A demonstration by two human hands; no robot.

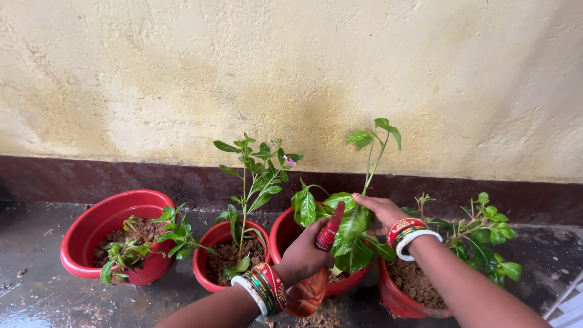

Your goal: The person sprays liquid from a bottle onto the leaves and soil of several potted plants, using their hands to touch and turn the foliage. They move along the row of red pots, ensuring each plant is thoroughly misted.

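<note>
Gripping a red-handled tool (330, 229) in the clenched left hand (303, 255); touching leaves of the plant (352, 228) in the middle red pot (280, 234) with the loosely open right hand (381, 212).

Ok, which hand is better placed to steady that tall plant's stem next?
Probably the right hand: it already rests among the leaves at the stem of the tall plant, while the left hand is closed around a red-handled tool.
</note>
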